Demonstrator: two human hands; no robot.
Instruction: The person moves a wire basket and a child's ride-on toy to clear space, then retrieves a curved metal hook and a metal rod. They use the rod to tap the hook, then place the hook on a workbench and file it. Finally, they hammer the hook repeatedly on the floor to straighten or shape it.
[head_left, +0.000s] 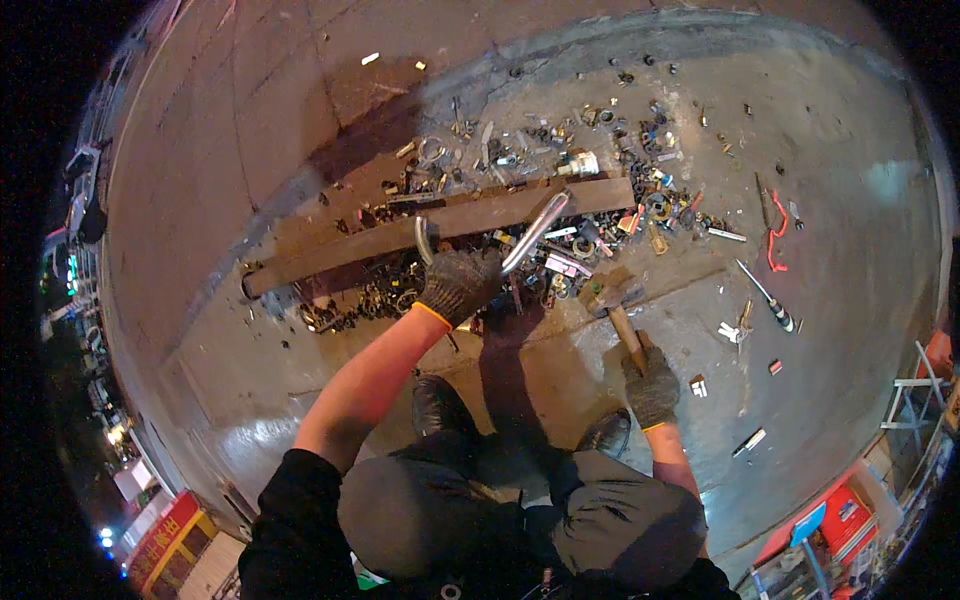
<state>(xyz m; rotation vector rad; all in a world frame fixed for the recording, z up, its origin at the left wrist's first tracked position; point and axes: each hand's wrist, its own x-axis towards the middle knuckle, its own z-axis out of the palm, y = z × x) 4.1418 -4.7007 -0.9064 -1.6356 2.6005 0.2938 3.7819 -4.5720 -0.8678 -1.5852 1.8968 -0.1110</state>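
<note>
In a dark knit glove, my left hand (462, 284) is closed around a shiny bent metal tube (536, 233). One end of the tube reaches up and right over a long rusty metal bar (335, 258); a shorter curved piece shows on the other side of the fist, and the glove hides whether they join. My right hand (652, 388), gloved too, grips a hammer (628, 337) by its wooden handle. The hammer's head hangs low over the floor, right of the small parts. A heap of small metal parts (385, 290) lies around the bar.
To the right lie a screwdriver (768, 297), a red-handled tool (776, 238) and small loose pieces (698, 386). More scattered parts (650, 140) spread beyond the bar. A red box (845, 520) and a metal frame (910, 400) stand at lower right. My shoes are below the heap.
</note>
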